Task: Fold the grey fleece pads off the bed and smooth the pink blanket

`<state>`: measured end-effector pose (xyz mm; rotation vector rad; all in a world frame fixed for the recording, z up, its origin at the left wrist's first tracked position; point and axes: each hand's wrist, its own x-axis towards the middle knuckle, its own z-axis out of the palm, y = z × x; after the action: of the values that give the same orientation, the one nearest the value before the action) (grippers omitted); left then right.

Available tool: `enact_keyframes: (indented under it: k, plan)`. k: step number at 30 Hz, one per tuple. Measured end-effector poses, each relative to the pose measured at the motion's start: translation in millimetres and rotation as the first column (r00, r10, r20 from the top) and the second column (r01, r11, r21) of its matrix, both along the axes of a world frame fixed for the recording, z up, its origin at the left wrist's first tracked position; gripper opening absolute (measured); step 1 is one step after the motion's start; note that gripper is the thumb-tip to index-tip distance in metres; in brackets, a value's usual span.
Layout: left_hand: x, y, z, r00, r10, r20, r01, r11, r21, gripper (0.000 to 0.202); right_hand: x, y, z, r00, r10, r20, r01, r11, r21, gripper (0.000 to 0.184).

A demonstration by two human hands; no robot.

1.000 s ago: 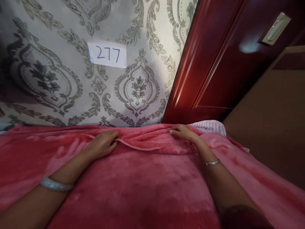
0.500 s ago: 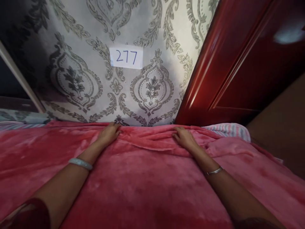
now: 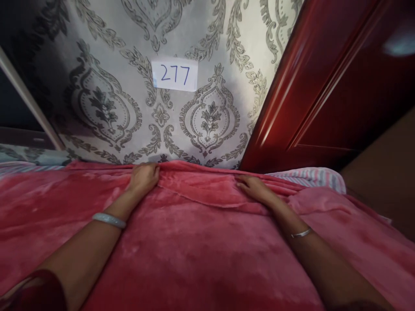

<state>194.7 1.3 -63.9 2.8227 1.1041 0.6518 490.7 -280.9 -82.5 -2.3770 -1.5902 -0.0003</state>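
Observation:
A plush pink-red blanket (image 3: 207, 250) spreads across the whole lower view, with a folded, rumpled strip along its far edge by the wall. My left hand (image 3: 145, 176), a pale bangle on its wrist, is closed on that far edge, fingers curled over the fabric. To the right, my right hand (image 3: 253, 187), with a thin silver bracelet, grips the same strip; its fingertips are partly sunk in the folds. Between the hands the fabric lies fairly flat, with a curved seam below it.
Patterned grey wallpaper (image 3: 162, 103) bears a paper label (image 3: 175, 74) reading 277. A glossy dark red wood panel (image 3: 292, 86) stands at right. Striped bedding (image 3: 311, 176) shows past the blanket's far right edge. A dark framed panel (image 3: 26, 108) is at left.
My right hand has shifted slightly right and my left slightly left. The blanket strip between them has become smoother and its far edge has risen a little against the wall.

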Motion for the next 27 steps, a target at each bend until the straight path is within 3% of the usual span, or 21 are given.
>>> enact_keyframes:
  k: [2, 4, 6, 7, 10, 13, 14, 16, 19, 22, 24, 27]
  plan:
    - [-5.3, -2.3, 4.3, 0.982, -0.186, -0.011, 0.185, 0.98, -0.067, 0.035, -6.7, -10.5, 23.0, 0.991, 0.088, -0.098, -0.099, 0.989, -0.109, 0.029]
    - [-11.1, -2.8, 8.4, 0.914, -0.406, -0.021, 0.391, 0.893, -0.223, 0.039, -20.3, -19.8, 45.5, 0.959, 0.169, -0.229, -0.209, 0.965, -0.161, 0.028]
    - [-16.0, -1.4, 10.6, 0.854, -0.519, -0.036, 0.481, 0.813, -0.328, 0.051, -40.7, -25.3, 61.3, 0.909, 0.232, -0.346, -0.302, 0.939, -0.163, 0.032]
    - [-17.6, -0.3, 10.7, 0.843, -0.535, -0.052, 0.487, 0.802, -0.346, 0.055, -52.3, -26.3, 65.4, 0.886, 0.263, -0.381, -0.345, 0.924, -0.164, 0.036]
    - [-17.7, 2.6, 8.2, 0.854, -0.509, -0.107, 0.464, 0.839, -0.284, 0.039, -82.7, -24.0, 61.8, 0.901, 0.322, -0.291, -0.39, 0.895, -0.216, 0.043]
    - [-12.9, 2.9, 4.2, 0.874, -0.463, -0.148, 0.445, 0.885, -0.139, 0.017, -89.0, -17.7, 46.0, 0.972, 0.231, -0.038, -0.233, 0.938, -0.258, 0.022]
    - [-11.4, 2.7, 3.2, 0.883, -0.441, -0.158, 0.429, 0.897, -0.105, 0.018, -84.4, -15.4, 40.9, 0.985, 0.173, 0.019, -0.162, 0.952, -0.259, 0.012]
    - [-9.5, 2.3, 1.4, 0.908, -0.385, -0.167, 0.378, 0.923, -0.071, 0.019, -68.5, -10.7, 32.8, 0.994, 0.073, 0.076, -0.055, 0.974, -0.218, 0.015]
    - [-8.7, 1.6, -1.1, 0.954, -0.267, -0.139, 0.262, 0.964, -0.053, 0.022, -41.4, -3.0, 22.4, 0.993, -0.037, 0.115, 0.036, 0.999, 0.008, 0.02]
    - [-7.4, -0.5, -2.5, 0.977, -0.168, -0.128, 0.166, 0.986, -0.025, 0.026, -23.8, 3.4, 9.0, 0.983, -0.134, 0.129, 0.106, 0.972, 0.209, 0.022]
    - [-5.6, -3.0, -1.9, 0.98, -0.121, -0.158, 0.121, 0.993, -0.007, 0.029, -16.1, 4.2, 2.0, 0.983, -0.156, 0.1, 0.134, 0.971, 0.2, 0.021]
    - [-2.6, -4.8, 0.4, 0.968, -0.087, -0.234, 0.088, 0.996, -0.006, 0.035, -2.2, -3.4, 2.6, 0.986, -0.16, 0.044, 0.157, 0.985, 0.068, 0.018]
